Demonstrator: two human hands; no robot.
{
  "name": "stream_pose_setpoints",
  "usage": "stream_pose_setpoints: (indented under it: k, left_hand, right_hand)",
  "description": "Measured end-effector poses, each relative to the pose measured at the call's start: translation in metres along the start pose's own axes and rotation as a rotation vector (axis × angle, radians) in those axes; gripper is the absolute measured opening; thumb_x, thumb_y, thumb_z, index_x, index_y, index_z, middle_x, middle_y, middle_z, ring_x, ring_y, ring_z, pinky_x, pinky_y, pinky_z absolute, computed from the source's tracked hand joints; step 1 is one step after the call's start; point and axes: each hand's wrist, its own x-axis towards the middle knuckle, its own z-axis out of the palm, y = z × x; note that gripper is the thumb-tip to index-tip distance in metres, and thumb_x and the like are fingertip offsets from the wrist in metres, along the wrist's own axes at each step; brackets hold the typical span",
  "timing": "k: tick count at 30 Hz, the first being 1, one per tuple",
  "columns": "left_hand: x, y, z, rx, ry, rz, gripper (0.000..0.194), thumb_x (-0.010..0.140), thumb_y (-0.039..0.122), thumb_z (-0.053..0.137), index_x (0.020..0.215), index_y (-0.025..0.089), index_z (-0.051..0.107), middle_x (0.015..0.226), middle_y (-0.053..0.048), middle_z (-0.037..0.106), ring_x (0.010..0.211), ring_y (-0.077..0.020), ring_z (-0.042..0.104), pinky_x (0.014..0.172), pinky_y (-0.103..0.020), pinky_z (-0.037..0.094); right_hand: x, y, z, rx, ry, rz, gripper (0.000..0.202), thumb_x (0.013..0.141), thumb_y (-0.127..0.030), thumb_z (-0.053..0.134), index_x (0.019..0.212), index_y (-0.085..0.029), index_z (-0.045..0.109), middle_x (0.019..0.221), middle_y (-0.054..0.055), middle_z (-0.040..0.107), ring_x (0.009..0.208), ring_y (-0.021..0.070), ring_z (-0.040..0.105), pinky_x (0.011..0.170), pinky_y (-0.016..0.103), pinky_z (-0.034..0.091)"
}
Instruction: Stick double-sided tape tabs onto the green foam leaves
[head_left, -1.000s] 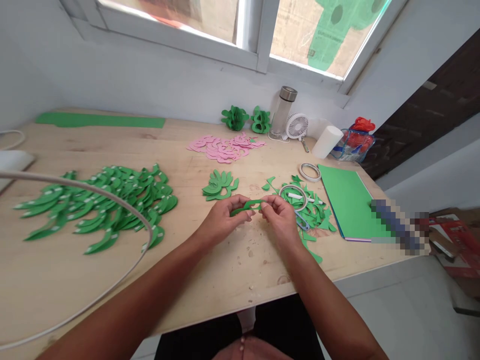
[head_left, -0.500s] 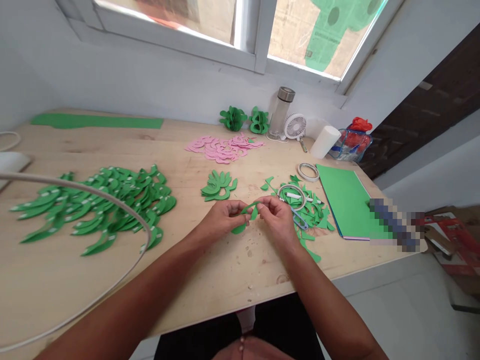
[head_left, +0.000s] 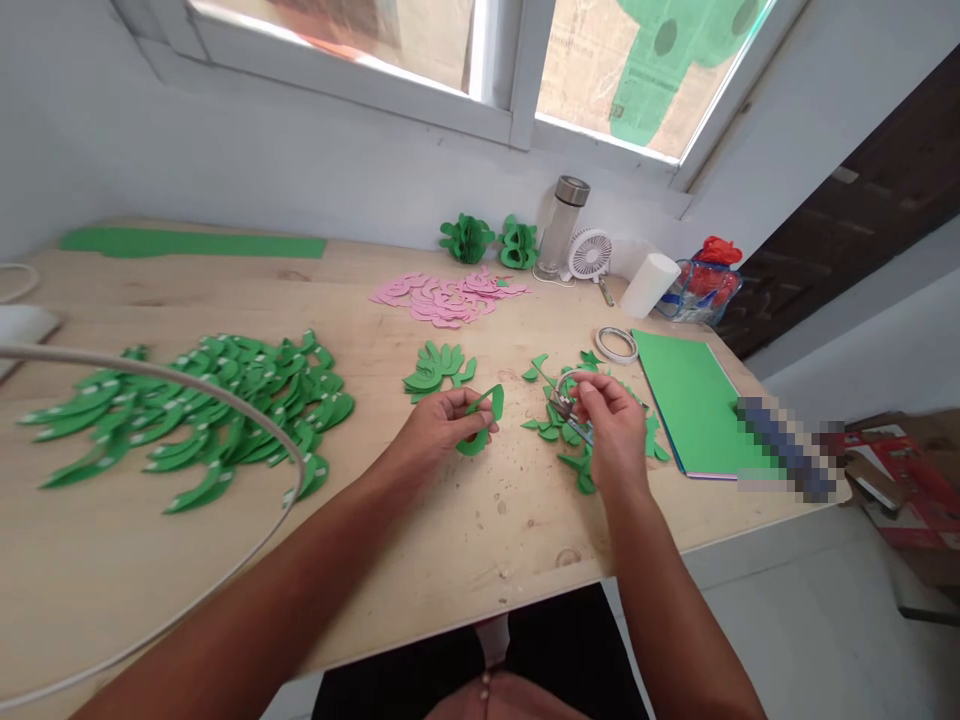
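My left hand [head_left: 450, 422] pinches a curved green paper strip [head_left: 496, 402], whose loop stands up past the fingertips. Over the scrap pile at right, my right hand [head_left: 616, 418] has its thumb and fingers closed on the rim of a tape roll [head_left: 568, 377], which is partly hidden. Scissors [head_left: 562, 408] with blue handles lie against that roll, under the fingers. Green paper scraps [head_left: 549, 430] spread around and below them. Just beyond my left hand sits a small fan of green petal pieces [head_left: 426, 372].
Many green strips with white tabs [head_left: 240, 385] lie left, crossed by a cable [head_left: 187, 378]. Pink cutouts [head_left: 446, 298], green paper balls [head_left: 466, 238], a bottle [head_left: 559, 230] and fan [head_left: 590, 254] stand behind. Another tape roll [head_left: 617, 358] lies near green sheets [head_left: 694, 400].
My right hand has let go of the green strip and moved right to the tape roll. Scissors and nearby scraps have shifted. My left hand keeps the strip, now raised at one end.
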Motion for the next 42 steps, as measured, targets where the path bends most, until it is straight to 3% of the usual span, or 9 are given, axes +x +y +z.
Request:
stream_pose_setpoints:
  k: [5, 9, 13, 19, 29, 42]
  left_hand:
    - [-0.002, 0.000, 0.002, 0.017, -0.004, 0.012, 0.022, 0.065, 0.031, 0.070, 0.077, 0.017, 0.059, 0.066, -0.001, 0.065, 0.061, -0.0153, 0.062, 0.057, -0.027, 0.042]
    - [-0.002, 0.001, 0.002, 0.039, -0.025, 0.022, 0.022, 0.064, 0.032, 0.070, 0.075, 0.017, 0.058, 0.064, -0.001, 0.065, 0.059, -0.0152, 0.059, 0.056, -0.027, 0.042]
    - [0.000, 0.001, 0.001, 0.045, -0.036, 0.010, 0.023, 0.063, 0.033, 0.070, 0.074, 0.017, 0.058, 0.064, -0.002, 0.066, 0.055, -0.0134, 0.056, 0.054, -0.026, 0.041]
    - [0.003, -0.003, 0.000, 0.055, -0.038, 0.002, 0.026, 0.061, 0.036, 0.072, 0.073, 0.017, 0.059, 0.063, -0.002, 0.068, 0.054, -0.0136, 0.057, 0.052, -0.025, 0.041]
    - [0.000, 0.002, 0.002, 0.079, -0.027, -0.007, 0.020, 0.063, 0.033, 0.069, 0.071, 0.018, 0.059, 0.063, -0.001, 0.067, 0.056, -0.0135, 0.057, 0.053, -0.026, 0.041]
    - [0.002, 0.000, 0.001, 0.087, -0.030, -0.003, 0.020, 0.062, 0.034, 0.069, 0.070, 0.019, 0.059, 0.062, -0.002, 0.067, 0.056, -0.0149, 0.058, 0.052, -0.026, 0.041]
  right_hand:
    - [0.021, -0.003, -0.024, -0.409, -0.142, -0.132, 0.017, 0.074, -0.031, 0.058, 0.079, -0.017, 0.067, 0.067, 0.000, 0.063, 0.059, 0.0132, 0.052, 0.057, 0.026, 0.039]
    - [0.037, 0.015, -0.033, -0.843, -0.193, -0.287, 0.016, 0.077, -0.026, 0.053, 0.077, -0.020, 0.068, 0.073, 0.002, 0.067, 0.067, 0.0167, 0.056, 0.064, 0.029, 0.040]
    - [0.041, 0.033, -0.037, -1.048, -0.238, -0.382, 0.017, 0.078, -0.023, 0.051, 0.081, -0.020, 0.068, 0.084, 0.006, 0.068, 0.072, 0.0191, 0.058, 0.068, 0.032, 0.041]
    - [0.041, 0.043, -0.037, -1.072, -0.245, -0.449, 0.016, 0.079, -0.020, 0.051, 0.085, -0.020, 0.066, 0.088, 0.007, 0.067, 0.078, 0.0210, 0.058, 0.073, 0.033, 0.042]
    - [0.032, 0.038, -0.027, -1.166, -0.280, -0.558, 0.013, 0.082, -0.021, 0.052, 0.086, -0.019, 0.064, 0.089, 0.009, 0.065, 0.087, 0.0245, 0.053, 0.077, 0.034, 0.039]
    - [0.030, 0.038, -0.025, -1.233, -0.275, -0.585, 0.013, 0.082, -0.016, 0.051, 0.085, -0.020, 0.063, 0.091, 0.010, 0.064, 0.089, 0.0253, 0.053, 0.077, 0.034, 0.038]
